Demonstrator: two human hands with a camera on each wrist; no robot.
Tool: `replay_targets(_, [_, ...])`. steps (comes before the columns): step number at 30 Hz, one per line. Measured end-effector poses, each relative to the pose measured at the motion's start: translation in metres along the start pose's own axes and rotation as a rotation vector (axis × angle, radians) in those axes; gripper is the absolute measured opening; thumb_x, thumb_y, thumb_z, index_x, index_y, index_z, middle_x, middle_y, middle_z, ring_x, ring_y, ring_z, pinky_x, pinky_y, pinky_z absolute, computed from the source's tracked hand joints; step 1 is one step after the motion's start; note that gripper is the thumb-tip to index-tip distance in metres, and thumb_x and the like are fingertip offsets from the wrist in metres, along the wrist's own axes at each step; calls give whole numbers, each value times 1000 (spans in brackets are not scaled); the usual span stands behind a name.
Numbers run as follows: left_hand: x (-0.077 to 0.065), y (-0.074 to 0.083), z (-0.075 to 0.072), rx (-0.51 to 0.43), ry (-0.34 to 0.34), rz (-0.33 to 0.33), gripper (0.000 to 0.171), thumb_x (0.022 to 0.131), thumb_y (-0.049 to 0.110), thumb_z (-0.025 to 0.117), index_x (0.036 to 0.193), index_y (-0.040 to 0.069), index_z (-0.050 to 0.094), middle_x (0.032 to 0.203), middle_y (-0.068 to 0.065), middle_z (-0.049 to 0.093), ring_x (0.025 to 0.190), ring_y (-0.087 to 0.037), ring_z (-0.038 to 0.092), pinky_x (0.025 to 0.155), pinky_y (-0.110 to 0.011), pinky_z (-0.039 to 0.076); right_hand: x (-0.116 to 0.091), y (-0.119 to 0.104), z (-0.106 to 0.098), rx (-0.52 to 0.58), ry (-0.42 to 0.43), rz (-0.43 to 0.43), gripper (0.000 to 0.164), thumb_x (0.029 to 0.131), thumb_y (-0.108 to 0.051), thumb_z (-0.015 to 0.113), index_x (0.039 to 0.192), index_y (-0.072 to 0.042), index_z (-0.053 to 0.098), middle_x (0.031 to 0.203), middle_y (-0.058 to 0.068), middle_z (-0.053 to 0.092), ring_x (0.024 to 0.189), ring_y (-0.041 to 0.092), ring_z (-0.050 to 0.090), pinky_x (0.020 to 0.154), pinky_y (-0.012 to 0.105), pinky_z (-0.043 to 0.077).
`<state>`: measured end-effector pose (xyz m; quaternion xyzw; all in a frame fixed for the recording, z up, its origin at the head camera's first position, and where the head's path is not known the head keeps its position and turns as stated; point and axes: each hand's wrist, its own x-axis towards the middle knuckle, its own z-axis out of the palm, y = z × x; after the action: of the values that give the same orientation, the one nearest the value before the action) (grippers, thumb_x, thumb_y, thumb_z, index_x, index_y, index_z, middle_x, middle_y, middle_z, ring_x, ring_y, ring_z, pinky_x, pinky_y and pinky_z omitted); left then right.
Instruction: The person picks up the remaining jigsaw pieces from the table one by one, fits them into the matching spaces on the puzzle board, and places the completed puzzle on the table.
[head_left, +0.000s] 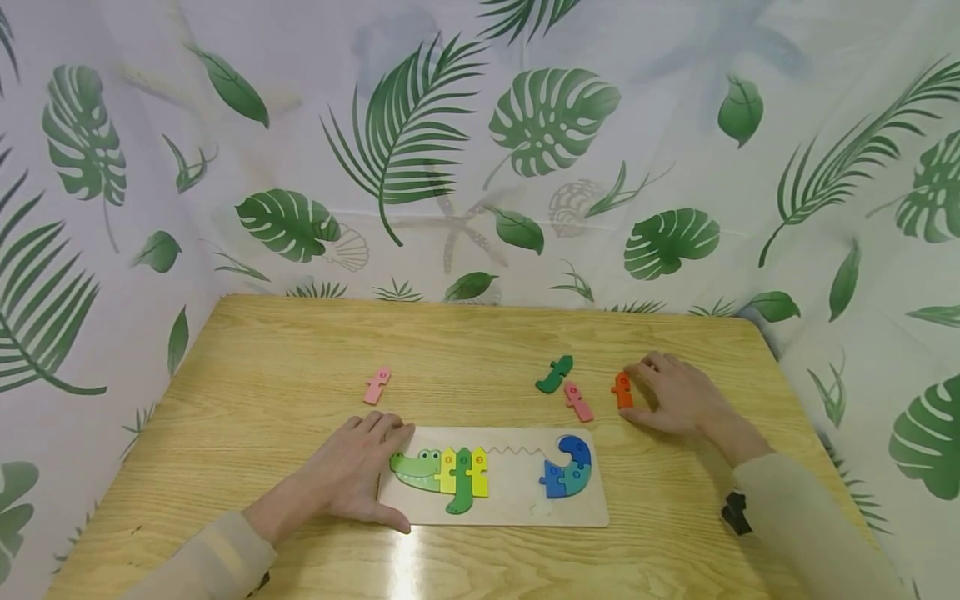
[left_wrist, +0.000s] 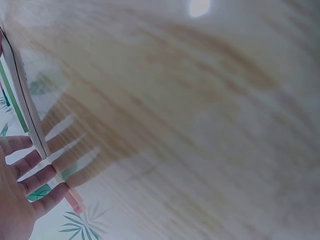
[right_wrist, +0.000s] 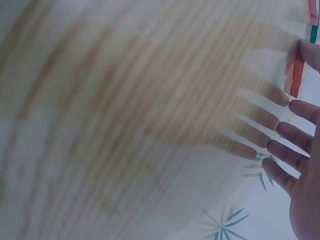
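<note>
A wooden crocodile puzzle board [head_left: 510,508] lies on the table. My left hand [head_left: 360,471] spans its left end, with the thumb at the near edge and the fingers at the far edge. On the board sit a light green head [head_left: 416,469], yellow and green body pieces [head_left: 463,471] and a blue tail [head_left: 576,475]. My right hand [head_left: 678,396] surrounds an orange puzzle piece [head_left: 622,390], its thumb and index fingertips close to the piece's two ends. The right wrist view shows the spread fingers [right_wrist: 295,137] beside that piece, contact being unclear.
Left of the right hand lie a green piece [head_left: 557,374] and a pink piece [head_left: 578,402]. Another pink piece [head_left: 377,386] is beyond the left hand. A leaf-patterned cloth [head_left: 450,150] hangs behind and beside the wooden table [head_left: 300,350].
</note>
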<state>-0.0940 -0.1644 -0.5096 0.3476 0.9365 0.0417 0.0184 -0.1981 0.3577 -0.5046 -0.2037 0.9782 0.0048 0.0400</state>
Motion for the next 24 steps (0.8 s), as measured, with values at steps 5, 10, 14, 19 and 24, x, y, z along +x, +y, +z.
replay_targets(5, [0, 0, 0, -6, -6, -4, 131, 64, 106, 52, 155, 11, 50, 144, -10, 58, 130, -27, 56, 101, -46, 53, 3, 1, 3, -3, 13, -11, 80, 90, -72, 65, 143, -13, 60, 129, 16, 60, 116, 36, 59, 103, 63, 51])
replay_targets(10, [1, 0, 1, -7, -9, -3, 130, 64, 106, 52, 154, 11, 50, 144, -10, 58, 130, -27, 55, 101, -46, 53, 4, 1, 4, -12, 15, -9, 79, 90, -70, 66, 144, -12, 59, 130, 17, 60, 118, 37, 58, 104, 63, 51])
replay_targets(14, [1, 0, 1, -3, -2, 1, 130, 64, 106, 52, 153, 12, 50, 143, -10, 59, 129, -27, 56, 100, -46, 54, 5, 1, 5, -17, 12, -8, 78, 91, -70, 66, 143, -13, 59, 130, 16, 60, 118, 37, 58, 104, 63, 51])
replay_targets(19, [1, 1, 1, -8, -3, -2, 130, 64, 106, 52, 153, 11, 50, 143, -10, 58, 129, -27, 56, 100, -46, 53, 6, 2, 6, -30, 15, -11, 78, 90, -70, 66, 142, -12, 60, 128, 16, 60, 116, 36, 59, 103, 61, 52])
replay_targets(24, [1, 1, 1, -7, -12, -5, 130, 64, 106, 52, 154, 12, 49, 144, -10, 58, 130, -27, 55, 101, -47, 53, 6, 3, 7, -26, 15, -6, 78, 90, -71, 65, 140, -10, 60, 131, 18, 60, 118, 38, 59, 106, 63, 51])
